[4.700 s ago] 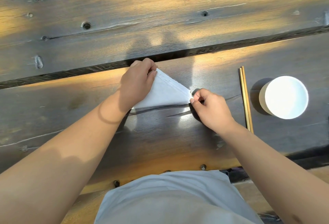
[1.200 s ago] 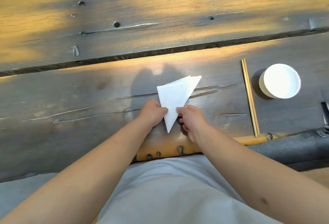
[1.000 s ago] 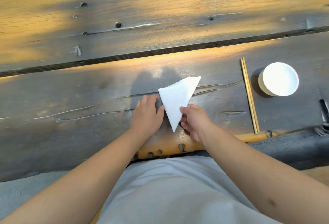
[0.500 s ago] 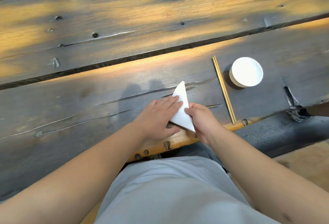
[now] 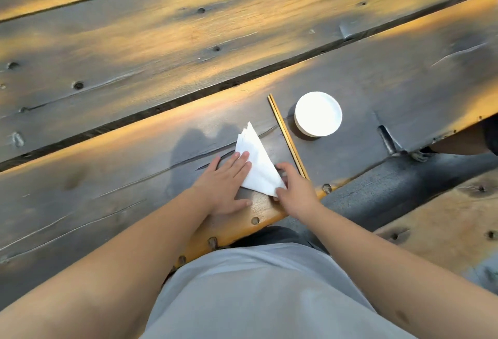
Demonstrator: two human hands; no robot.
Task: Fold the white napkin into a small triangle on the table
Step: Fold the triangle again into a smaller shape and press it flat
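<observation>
Napkin [image 5: 257,165], already triangular, is laid on the tabletop [image 5: 113,177] near its front edge, long axis running away from the body. Its left edge is pressed by the flat, spread left hand [image 5: 225,185]; its near tip is pinched by the right hand [image 5: 292,188].
</observation>
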